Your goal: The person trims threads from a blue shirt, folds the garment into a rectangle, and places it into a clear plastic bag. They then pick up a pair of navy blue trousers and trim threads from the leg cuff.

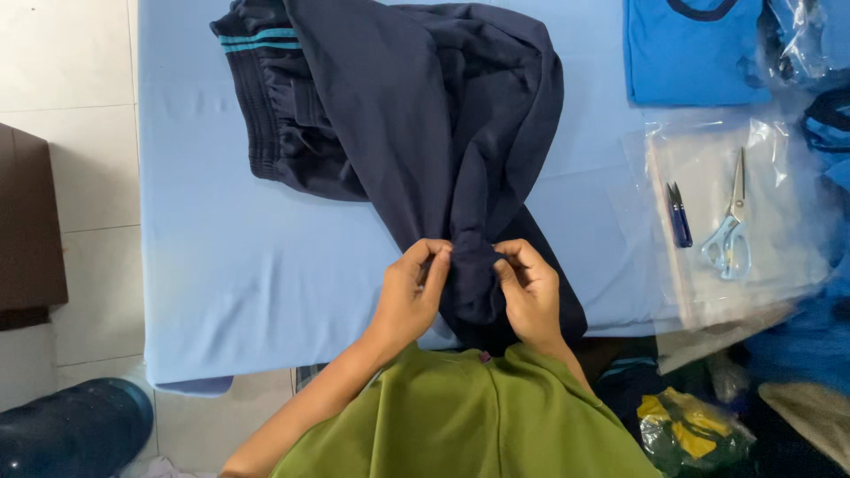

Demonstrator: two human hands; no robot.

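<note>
Right now both hands pinch the same dark blue pants (pixel 416 133). The left hand (pixel 412 288) and the right hand (pixel 531 288) are closed tight on a bunched bit of a pant leg, close together with the cloth between them. Up past the hands, the pants spread out on a light blue table (pixel 221 265), with the stripy waistband far from the fingers. Off beside the right hand lie scissors (pixel 730 230) and a small blue snipper (pixel 679 215) on clear plastic bags (pixel 779 257).
</note>
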